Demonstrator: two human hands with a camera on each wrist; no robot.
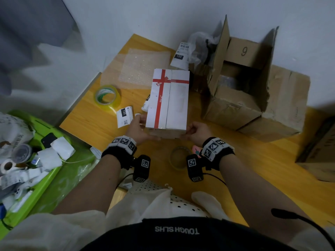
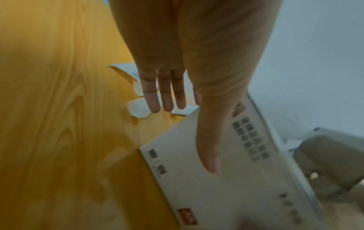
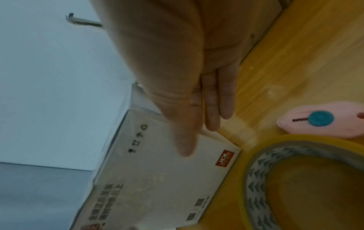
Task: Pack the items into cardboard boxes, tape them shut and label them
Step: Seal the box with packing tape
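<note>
A white box printed with a red ribbon cross (image 1: 167, 98) stands on the wooden table (image 1: 253, 169) in front of me. My left hand (image 1: 137, 127) is at its near left corner, thumb flat on the near face (image 2: 226, 179) and straight fingers (image 2: 165, 99) along the left side. My right hand (image 1: 196, 131) mirrors it at the near right corner, thumb lying on the near face (image 3: 157, 179) and fingers (image 3: 212, 109) straight down the right side. The box sits between both hands.
An open brown cardboard box marked 9 (image 1: 241, 84) stands at the right, another carton (image 1: 319, 151) at the far right edge. A green tape roll (image 1: 108, 97), bubble wrap (image 1: 143, 66) and labels (image 1: 124, 116) lie left. A clear tape roll (image 3: 295, 179) and pink cutter (image 3: 323, 121) lie near my right wrist. A green bin (image 1: 45, 178) is at left.
</note>
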